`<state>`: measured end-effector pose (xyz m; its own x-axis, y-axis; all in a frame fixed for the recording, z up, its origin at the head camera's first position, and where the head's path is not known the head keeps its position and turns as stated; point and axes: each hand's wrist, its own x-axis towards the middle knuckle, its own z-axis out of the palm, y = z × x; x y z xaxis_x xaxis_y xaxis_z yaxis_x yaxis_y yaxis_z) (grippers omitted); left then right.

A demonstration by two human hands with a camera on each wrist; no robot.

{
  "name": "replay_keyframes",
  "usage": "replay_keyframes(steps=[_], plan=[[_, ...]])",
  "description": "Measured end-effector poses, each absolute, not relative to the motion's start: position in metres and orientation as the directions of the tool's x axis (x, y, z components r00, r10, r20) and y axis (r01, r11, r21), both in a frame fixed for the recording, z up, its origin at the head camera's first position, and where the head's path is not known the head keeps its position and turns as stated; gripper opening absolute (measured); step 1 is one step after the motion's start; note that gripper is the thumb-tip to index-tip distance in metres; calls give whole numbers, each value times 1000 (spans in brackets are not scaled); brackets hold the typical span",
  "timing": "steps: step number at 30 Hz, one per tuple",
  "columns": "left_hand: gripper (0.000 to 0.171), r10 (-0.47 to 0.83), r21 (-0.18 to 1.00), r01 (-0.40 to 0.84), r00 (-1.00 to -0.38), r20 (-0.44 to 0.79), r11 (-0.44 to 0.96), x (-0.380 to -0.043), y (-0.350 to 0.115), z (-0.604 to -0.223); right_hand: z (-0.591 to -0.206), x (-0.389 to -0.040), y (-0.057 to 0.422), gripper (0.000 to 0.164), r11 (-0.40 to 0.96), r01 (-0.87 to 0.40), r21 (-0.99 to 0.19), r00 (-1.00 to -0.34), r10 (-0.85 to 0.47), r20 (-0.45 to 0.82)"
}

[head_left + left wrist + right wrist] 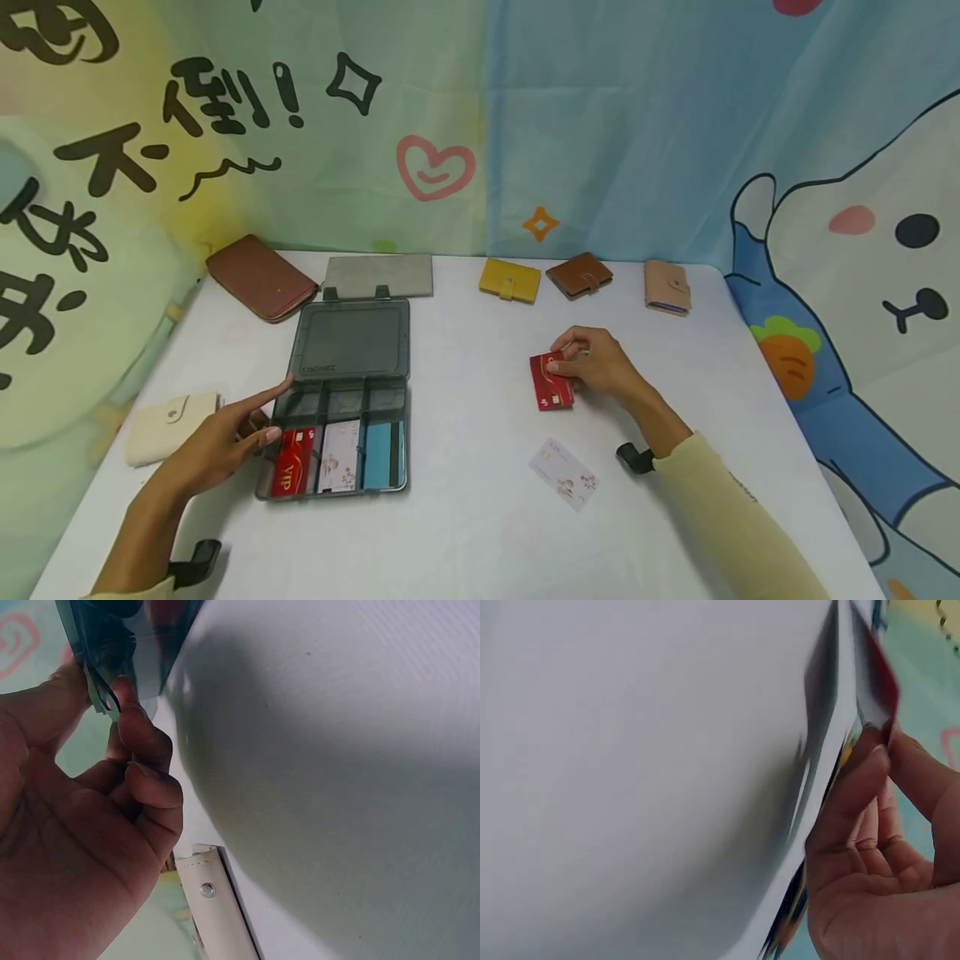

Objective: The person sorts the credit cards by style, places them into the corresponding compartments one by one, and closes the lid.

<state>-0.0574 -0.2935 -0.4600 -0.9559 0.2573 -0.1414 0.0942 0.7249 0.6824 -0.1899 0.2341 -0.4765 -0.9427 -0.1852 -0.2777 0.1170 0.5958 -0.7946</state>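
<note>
My right hand pinches a red card by its upper right part, between thumb and fingers, over the white table. In the right wrist view the card shows nearly edge-on. My left hand grips the left side of a grey plastic compartment box, thumb at the rim and index finger stretched along the edge. The box's lid lies folded back. Its front compartments hold a red VIP card, a pale floral card and a teal card. Another floral card lies on the table nearer me.
A cream wallet lies left of the box. Along the back are a dark brown wallet, a grey flat item, a yellow card holder, a brown one and a beige one. A printed curtain hangs behind.
</note>
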Motion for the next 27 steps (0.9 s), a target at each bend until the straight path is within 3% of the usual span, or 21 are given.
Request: replay_keyframes(steps=[9, 19, 27], plan=[[71, 260, 690, 93, -955, -141, 718, -58, -292, -462, -466, -169, 154, 24, 303, 161, -939, -880, -386, -275], [71, 266, 702, 97, -954, -135, 706, -57, -291, -460, -461, -142, 59, 20, 171, 87, -981, -769, -615, -175], [71, 260, 687, 78, -951, -166, 722, -58, -292, -460, -462, -122, -5, 20, 79, 91, -993, -727, -676, -120]])
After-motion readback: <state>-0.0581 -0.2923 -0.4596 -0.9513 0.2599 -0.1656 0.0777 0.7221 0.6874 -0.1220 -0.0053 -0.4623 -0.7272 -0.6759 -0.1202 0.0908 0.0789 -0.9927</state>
